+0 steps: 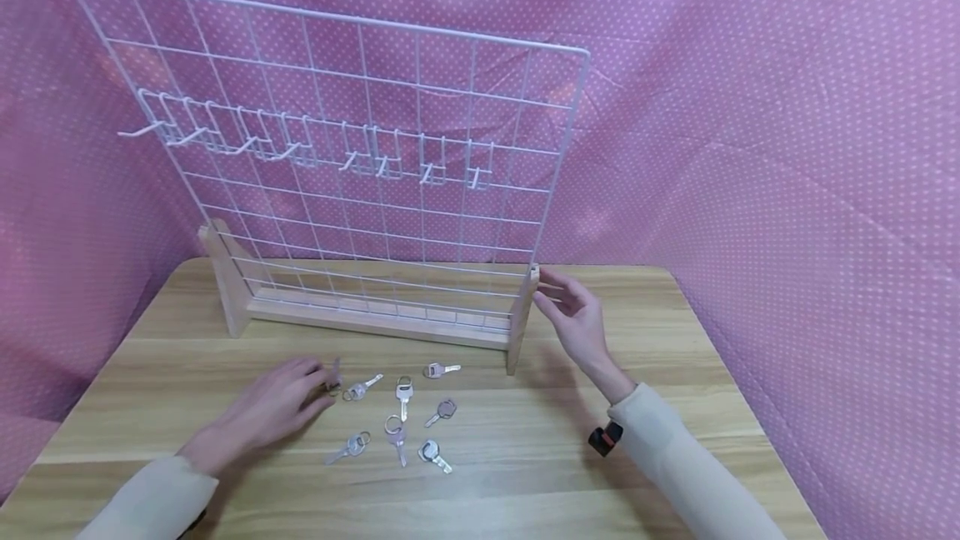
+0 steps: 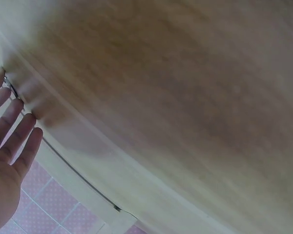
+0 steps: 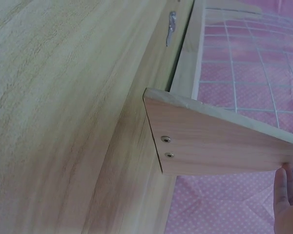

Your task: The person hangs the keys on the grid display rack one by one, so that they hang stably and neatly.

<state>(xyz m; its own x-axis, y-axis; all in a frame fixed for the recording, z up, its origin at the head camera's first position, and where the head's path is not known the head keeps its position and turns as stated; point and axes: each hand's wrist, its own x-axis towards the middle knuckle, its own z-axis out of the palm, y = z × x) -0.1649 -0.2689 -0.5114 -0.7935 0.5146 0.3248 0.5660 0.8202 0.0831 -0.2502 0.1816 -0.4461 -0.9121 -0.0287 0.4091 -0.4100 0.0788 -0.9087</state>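
The left hand point(image 1: 281, 402) is at the left end of a loose group of small keys on the wood-grain tabletop point(image 1: 600, 490). The nearest key point(image 1: 335, 372) is right at its fingertips, in front of the thumb and index finger, which are parted by a narrow gap; whether they touch the key cannot be told. In the left wrist view this hand's fingers are extended and slightly spread.

A second key point(image 1: 360, 390) with a ring lies just beyond the first, to the right of the hand. Six more keys lie farther right and nearer the person, well apart from the right hand point(image 1: 579, 325).

The right hand is at the right wooden side support point(image 1: 522, 319) of a display stand. Its fingers are extended and rest against the upper part of the support, grasping nothing; the right wrist view shows two round screws point(image 3: 165, 139) lower on the same panel.

Between this support and the left wooden side support point(image 1: 225, 282) runs a wooden base bar point(image 1: 382, 322), from which a white wire grid point(image 1: 360, 20) rises. Eight white hooks point(image 1: 433, 173) hang in a row across it, in front of a pink polka-dot cloth point(image 1: 750, 107).
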